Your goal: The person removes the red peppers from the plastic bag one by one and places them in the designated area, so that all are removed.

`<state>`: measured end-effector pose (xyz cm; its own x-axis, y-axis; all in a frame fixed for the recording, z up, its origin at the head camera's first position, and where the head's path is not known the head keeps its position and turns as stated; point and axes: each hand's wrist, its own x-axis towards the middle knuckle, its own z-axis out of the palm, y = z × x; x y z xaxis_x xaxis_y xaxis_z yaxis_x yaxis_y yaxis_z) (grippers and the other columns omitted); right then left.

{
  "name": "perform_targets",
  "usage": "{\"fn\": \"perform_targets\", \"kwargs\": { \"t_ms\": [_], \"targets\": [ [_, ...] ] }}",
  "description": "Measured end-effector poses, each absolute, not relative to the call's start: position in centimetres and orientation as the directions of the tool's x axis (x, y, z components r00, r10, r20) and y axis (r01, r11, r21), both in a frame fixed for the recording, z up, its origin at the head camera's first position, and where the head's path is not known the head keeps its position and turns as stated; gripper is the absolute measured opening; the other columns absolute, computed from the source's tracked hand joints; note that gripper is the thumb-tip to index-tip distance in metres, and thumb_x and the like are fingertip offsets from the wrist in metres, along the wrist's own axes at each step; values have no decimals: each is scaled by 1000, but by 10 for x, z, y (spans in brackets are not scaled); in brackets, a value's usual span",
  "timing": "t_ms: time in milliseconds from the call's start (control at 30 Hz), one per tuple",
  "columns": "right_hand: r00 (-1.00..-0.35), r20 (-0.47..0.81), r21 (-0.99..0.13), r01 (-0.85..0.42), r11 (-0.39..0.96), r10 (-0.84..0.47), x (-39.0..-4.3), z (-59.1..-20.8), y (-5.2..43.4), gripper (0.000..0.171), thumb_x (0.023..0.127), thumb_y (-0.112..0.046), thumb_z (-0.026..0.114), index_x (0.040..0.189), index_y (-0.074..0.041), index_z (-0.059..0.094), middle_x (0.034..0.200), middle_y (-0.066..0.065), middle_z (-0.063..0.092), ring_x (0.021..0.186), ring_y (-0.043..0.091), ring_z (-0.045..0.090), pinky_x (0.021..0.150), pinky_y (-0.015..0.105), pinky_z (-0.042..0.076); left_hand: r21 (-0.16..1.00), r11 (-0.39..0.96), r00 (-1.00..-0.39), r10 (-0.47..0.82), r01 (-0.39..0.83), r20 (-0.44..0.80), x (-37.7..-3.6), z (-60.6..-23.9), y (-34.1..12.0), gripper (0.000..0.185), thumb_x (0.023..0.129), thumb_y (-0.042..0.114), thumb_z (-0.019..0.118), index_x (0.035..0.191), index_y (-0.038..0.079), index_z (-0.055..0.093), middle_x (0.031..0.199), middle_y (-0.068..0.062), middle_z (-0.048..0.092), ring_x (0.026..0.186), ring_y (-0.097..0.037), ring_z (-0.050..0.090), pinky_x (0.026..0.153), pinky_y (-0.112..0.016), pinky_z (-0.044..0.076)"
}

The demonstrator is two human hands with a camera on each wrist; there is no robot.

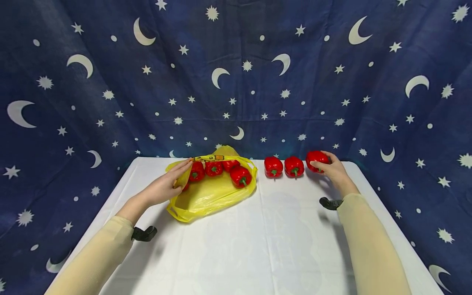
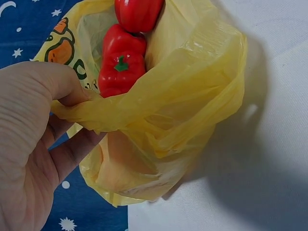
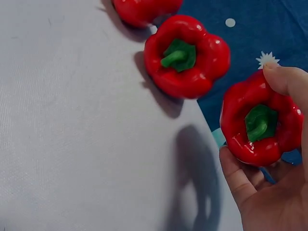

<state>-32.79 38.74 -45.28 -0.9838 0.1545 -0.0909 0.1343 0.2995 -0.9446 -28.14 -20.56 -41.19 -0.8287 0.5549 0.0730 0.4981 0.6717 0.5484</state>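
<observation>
My left hand (image 1: 162, 188) pinches the rim of a yellow plastic bag (image 1: 206, 200) between thumb and fingers, and the bag's mouth gapes open. Inside lie several red bell peppers with green stems, such as one near the opening (image 1: 241, 176); in the left wrist view another pepper (image 2: 122, 70) shows behind the rim. At the right, my right hand (image 1: 336, 172) grips a red bell pepper (image 3: 260, 122), thumb on top and fingers beneath. It is held just above the table, its shadow apart below. Two more peppers, a left one (image 1: 273, 167) and a right one (image 1: 294, 166), sit beside it.
A white cloth covers the table (image 1: 236, 254). Behind and around it hangs a dark blue curtain (image 1: 254, 102) with white moons and stars, close to the table's back edge. The bag and the row of peppers stand near that edge.
</observation>
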Motion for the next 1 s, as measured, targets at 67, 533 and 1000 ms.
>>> {"fn": "perform_targets", "kwargs": {
  "t_ms": [67, 533, 1000],
  "targets": [
    [-982, -93, -944, 139, 300, 163, -329, -456, 389, 102, 90, -40, 78, 165, -13, 16, 165, 24, 18, 145, 45, 25, 114, 56, 34, 547, 676, -831, 552, 494, 67, -281, -411, -205, 90, 91, -5, 62, 166, 23, 19, 172, 4, 7, 153, -30, 22, 108, -52, 43],
    [-968, -148, -923, 209, 322, 202, -332, -471, 393, 98, 92, -32, 77, 165, -13, 15, 165, 26, 17, 147, 49, 23, 114, 57, 33, 545, 681, -834, 549, 490, 64, -279, -411, -205, 90, 91, -5, 63, 165, 20, 20, 172, 3, 8, 153, -29, 21, 109, -52, 42],
    [-973, -150, -915, 205, 348, 177, -333, -475, 390, 98, 94, -33, 74, 165, -10, 11, 165, 28, 15, 147, 50, 22, 114, 58, 32, 527, 686, -830, 553, 502, 70, -279, -410, -205, 90, 90, -4, 63, 165, 21, 20, 172, 5, 7, 152, -26, 24, 107, -49, 45]
  ]
}}
